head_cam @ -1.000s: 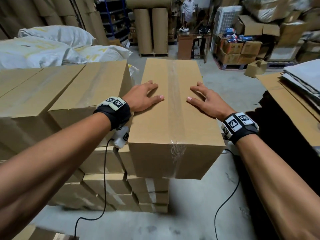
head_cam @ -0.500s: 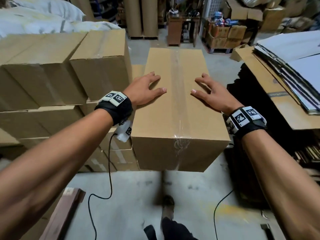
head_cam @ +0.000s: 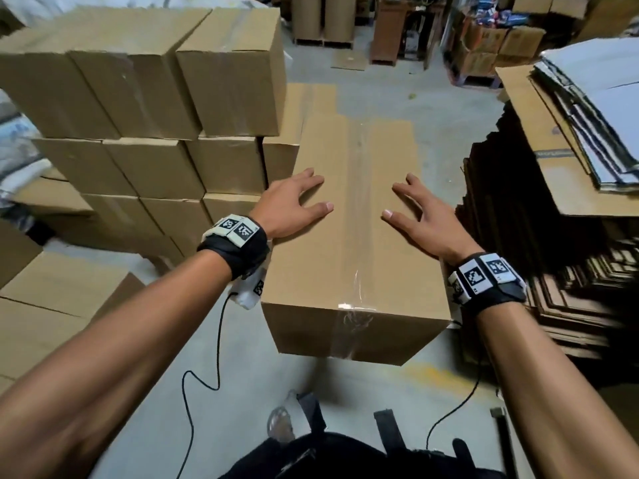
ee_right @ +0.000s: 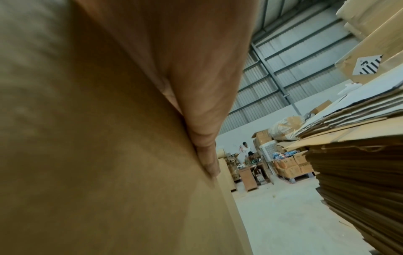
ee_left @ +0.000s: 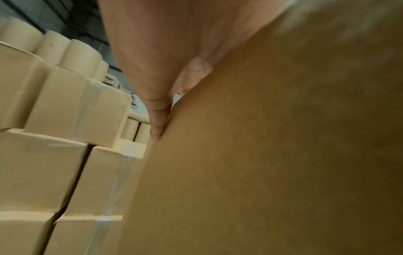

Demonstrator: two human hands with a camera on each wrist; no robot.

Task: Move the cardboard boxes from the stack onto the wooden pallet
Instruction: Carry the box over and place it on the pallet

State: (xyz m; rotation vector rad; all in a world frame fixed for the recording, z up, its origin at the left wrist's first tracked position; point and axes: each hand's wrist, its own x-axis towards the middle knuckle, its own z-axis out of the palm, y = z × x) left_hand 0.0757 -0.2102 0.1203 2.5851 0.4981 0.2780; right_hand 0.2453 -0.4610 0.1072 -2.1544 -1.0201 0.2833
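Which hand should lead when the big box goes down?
Probably the left hand. Both hands lie flat on the carried box, but the low boxes sit at the left, nearer that hand. The right hand faces flat cardboard sheets. No pallet shows.

Quick count: one box [head_cam: 356, 236] held up off the floor, with two hands on it, left hand [head_cam: 290, 205] and right hand [head_cam: 423, 216]. The stack [head_cam: 155, 133] shows three boxes along its top row and at least three layers under that; can't tell how many are hidden behind. Two wrist bands with tags. Two people way back by a desk [ee_right: 248, 176].
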